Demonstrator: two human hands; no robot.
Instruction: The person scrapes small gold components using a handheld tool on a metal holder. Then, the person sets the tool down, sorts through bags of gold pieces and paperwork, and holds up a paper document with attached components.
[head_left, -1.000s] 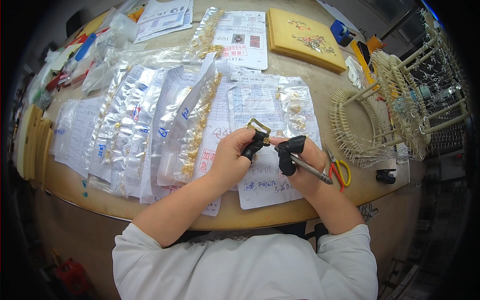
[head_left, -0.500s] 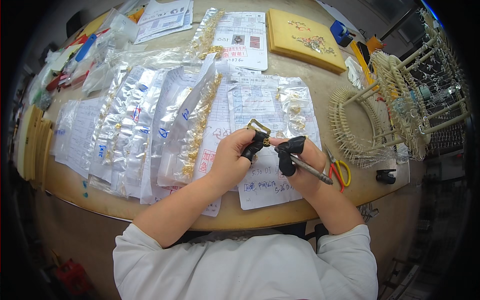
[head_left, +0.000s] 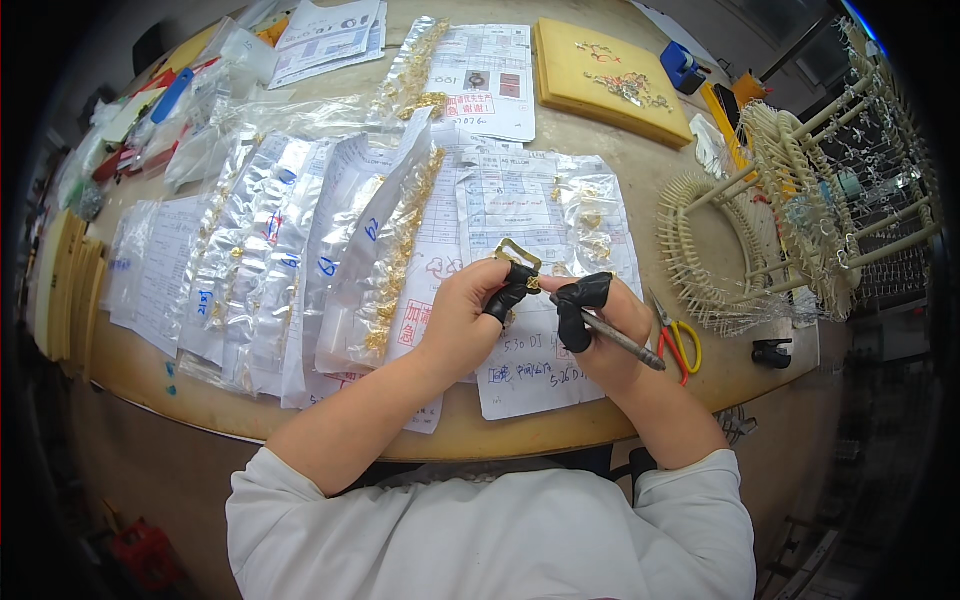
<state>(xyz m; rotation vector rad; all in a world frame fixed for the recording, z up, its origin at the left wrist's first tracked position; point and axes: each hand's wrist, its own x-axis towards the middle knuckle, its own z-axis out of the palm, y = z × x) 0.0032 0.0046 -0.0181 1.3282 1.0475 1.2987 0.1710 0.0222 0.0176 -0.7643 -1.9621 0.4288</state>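
My left hand (head_left: 485, 300), with black finger cots on thumb and fingertip, pinches a bent brass-coloured strip (head_left: 518, 248) that loops out beyond the fingers. A small gold openwork piece (head_left: 534, 283) shows at the fingertips; how it joins the strip is hidden. Closed around a slim grey metal rod-shaped tool (head_left: 625, 340) is my right hand (head_left: 600, 310), its fingertips also in black cots. The tool's back end points down to the right, and its tip lies close to the gold piece. Under both hands lie printed sheets (head_left: 515, 385) and a clear bag of gold parts (head_left: 590, 225).
Red-and-yellow-handled pliers (head_left: 684, 345) lie right of my right hand, beside a round spiked rack (head_left: 690, 250). To the left are several overlapping bags of gold jewellery (head_left: 350, 300). A yellow board (head_left: 600, 80) bearing small metal pieces sits at the far right.
The small gold piece has turned slightly at my left fingertips. Both hands and the tool stay in nearly the same place.
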